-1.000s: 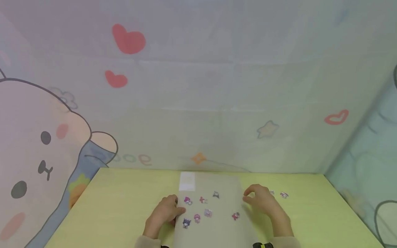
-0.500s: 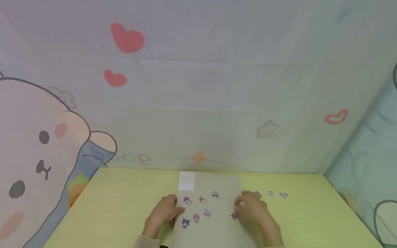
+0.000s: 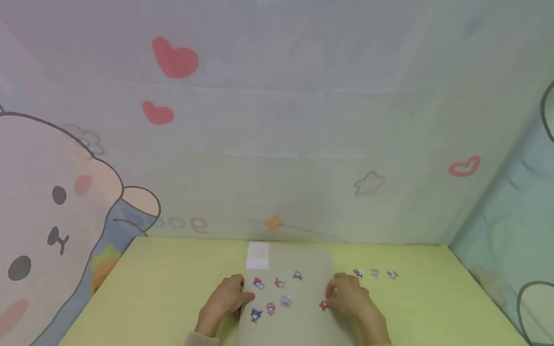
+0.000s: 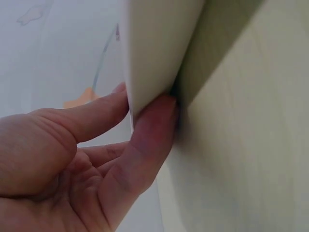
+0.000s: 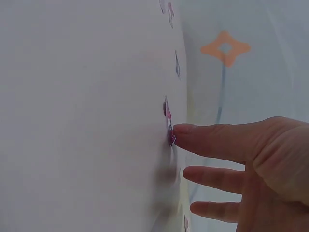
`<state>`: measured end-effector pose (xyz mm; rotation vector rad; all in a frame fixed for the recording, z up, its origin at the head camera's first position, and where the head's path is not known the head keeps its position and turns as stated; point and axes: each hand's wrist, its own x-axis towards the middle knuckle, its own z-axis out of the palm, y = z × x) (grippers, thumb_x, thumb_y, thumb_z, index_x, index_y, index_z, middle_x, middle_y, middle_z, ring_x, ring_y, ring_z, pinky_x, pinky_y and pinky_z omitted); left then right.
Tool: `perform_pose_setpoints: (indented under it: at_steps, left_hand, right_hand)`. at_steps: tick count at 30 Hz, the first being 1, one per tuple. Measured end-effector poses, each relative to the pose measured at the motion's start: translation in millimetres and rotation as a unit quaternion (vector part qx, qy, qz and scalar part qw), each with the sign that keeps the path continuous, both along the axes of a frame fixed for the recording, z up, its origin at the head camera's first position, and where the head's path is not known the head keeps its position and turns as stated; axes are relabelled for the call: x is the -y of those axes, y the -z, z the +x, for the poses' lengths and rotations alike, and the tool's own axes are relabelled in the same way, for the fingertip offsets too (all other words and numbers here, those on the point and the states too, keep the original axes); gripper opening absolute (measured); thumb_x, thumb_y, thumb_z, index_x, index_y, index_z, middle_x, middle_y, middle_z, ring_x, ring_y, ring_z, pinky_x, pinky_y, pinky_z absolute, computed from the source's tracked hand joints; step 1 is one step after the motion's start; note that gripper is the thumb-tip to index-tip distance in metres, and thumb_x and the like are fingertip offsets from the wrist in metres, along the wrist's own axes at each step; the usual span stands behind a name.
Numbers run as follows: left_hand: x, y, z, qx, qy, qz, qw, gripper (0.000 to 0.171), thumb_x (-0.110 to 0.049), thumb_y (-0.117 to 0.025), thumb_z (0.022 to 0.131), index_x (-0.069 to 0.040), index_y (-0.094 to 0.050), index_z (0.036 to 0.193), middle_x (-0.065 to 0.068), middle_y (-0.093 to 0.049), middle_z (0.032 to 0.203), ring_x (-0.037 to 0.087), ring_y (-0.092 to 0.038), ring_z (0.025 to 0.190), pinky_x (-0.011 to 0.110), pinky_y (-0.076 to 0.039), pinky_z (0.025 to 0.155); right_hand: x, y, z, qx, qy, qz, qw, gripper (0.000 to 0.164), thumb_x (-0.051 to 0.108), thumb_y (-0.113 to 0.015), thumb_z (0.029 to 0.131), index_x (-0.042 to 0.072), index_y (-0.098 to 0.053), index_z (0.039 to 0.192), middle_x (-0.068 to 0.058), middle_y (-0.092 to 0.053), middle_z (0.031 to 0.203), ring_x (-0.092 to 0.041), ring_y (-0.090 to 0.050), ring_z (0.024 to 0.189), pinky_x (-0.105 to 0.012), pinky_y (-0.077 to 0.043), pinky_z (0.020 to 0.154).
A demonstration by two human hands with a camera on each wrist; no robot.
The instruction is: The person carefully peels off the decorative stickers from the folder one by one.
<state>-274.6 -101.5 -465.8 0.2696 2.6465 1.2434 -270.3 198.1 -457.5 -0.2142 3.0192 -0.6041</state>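
A pale, thick rectangular board [image 3: 298, 331] with a white label [image 3: 257, 255] lies on the table, several small cartoon-character stickers on its face. My left hand [image 3: 225, 299] grips its left edge, thumb over the top face and a finger [image 4: 145, 150] bent against the side below. At the board's right side, my right hand [image 3: 349, 297] touches a small red sticker [image 3: 323, 305] with its thumb. In the right wrist view, the thumb tip [image 5: 186, 133] meets this sticker, while two other fingers extend apart from it. Purple and pink stickers [image 3: 270, 308] sit on the left half.
Three small stickers [image 3: 374, 272] lie in a row on the yellow table [image 3: 415, 307], right of the board. Behind the table hangs a printed cloth backdrop [image 3: 277, 120] with hearts and a cartoon bear. A dark cable [image 3: 521, 312] loops at the far right.
My right hand has moved left, from beside the board's right edge to the red sticker. Table stickers it had covered now show. My left hand keeps its hold on the board.
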Motion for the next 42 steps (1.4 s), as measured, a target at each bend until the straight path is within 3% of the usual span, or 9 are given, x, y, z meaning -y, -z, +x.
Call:
perform_pose_setpoints:
  at_steps: [7,14,21,26,32,36,39,42]
  left_hand:
    - [-3,-5.5,0.1,-0.003,-0.01,-0.009,0.9999,0.024,-0.014,-0.064,0.079,0.004,-0.051,0.088,0.008,-0.055,0.063,0.019,-0.055,0.044,0.03,-0.046,0.044]
    - [-1,-3.1,3.7,0.0,-0.012,-0.007,0.9999,0.023,-0.013,-0.064,0.08,0.004,-0.051,0.087,0.008,-0.055,0.063,0.019,-0.055,0.045,0.03,-0.046,0.045]
    - [0,-0.7,5.8,0.004,-0.007,-0.008,0.9999,0.023,-0.014,-0.063,0.08,0.003,-0.051,0.088,0.007,-0.055,0.063,0.018,-0.055,0.046,0.03,-0.045,0.045]
    - [-2,-2.6,4.2,-0.008,-0.008,-0.018,0.9998,0.023,-0.014,-0.063,0.08,0.004,-0.051,0.087,0.008,-0.054,0.062,0.018,-0.054,0.044,0.03,-0.045,0.044]
    - [-3,-1.4,5.7,0.001,-0.009,-0.019,0.9998,0.024,-0.014,-0.064,0.079,0.005,-0.051,0.088,0.008,-0.054,0.062,0.018,-0.055,0.043,0.029,-0.045,0.045]
    - [-3,-3.6,4.8,0.0,-0.009,-0.015,0.9998,0.025,-0.014,-0.064,0.08,0.005,-0.051,0.089,0.008,-0.054,0.063,0.018,-0.055,0.044,0.029,-0.045,0.045]
    - [-3,-4.0,3.0,0.002,-0.01,-0.017,0.9998,0.025,-0.015,-0.063,0.08,0.004,-0.051,0.089,0.008,-0.054,0.064,0.018,-0.055,0.045,0.03,-0.045,0.045]
    - [-2,-3.1,1.6,0.006,-0.011,-0.022,0.9997,0.025,-0.016,-0.063,0.08,0.004,-0.051,0.089,0.007,-0.054,0.063,0.018,-0.055,0.045,0.029,-0.045,0.045]
  right_hand:
    - [0,0.5,-3.3,-0.001,-0.002,0.002,1.0,0.015,0.018,-0.07,0.064,0.023,-0.056,0.062,-0.016,-0.047,0.12,-0.045,-0.033,0.112,-0.069,-0.028,0.074]
    - [2,5.5,-2.1,-0.023,-0.026,-0.011,0.999,0.017,0.012,-0.067,0.067,0.021,-0.054,0.062,-0.017,-0.047,0.118,-0.044,-0.033,0.113,-0.065,-0.03,0.078]
    - [1,5.3,3.0,-0.016,-0.038,-0.023,0.999,0.018,0.012,-0.066,0.071,0.022,-0.053,0.063,-0.015,-0.047,0.117,-0.043,-0.035,0.111,-0.065,-0.029,0.08]
    - [-2,1.7,2.1,-0.042,-0.047,-0.031,0.998,0.019,0.012,-0.066,0.072,0.022,-0.053,0.063,-0.014,-0.048,0.114,-0.04,-0.036,0.11,-0.06,-0.031,0.083]
    - [-4,4.3,2.6,-0.029,-0.049,-0.046,0.997,0.019,0.011,-0.065,0.072,0.021,-0.052,0.063,-0.014,-0.047,0.113,-0.04,-0.035,0.11,-0.058,-0.031,0.085]
    - [-7,2.9,0.8,-0.044,-0.064,-0.052,0.996,0.02,0.01,-0.064,0.074,0.021,-0.052,0.064,-0.012,-0.048,0.11,-0.038,-0.037,0.112,-0.055,-0.016,0.097]
    - [-9,-0.8,-1.0,-0.055,-0.074,-0.057,0.994,0.02,0.009,-0.063,0.074,0.021,-0.051,0.063,-0.012,-0.049,0.109,-0.038,-0.038,0.113,-0.055,-0.001,0.099]
    - [-9,-3.6,-1.0,-0.053,-0.074,-0.063,0.994,0.02,0.008,-0.063,0.074,0.021,-0.051,0.063,-0.012,-0.049,0.108,-0.039,-0.038,0.113,-0.055,-0.004,0.099]
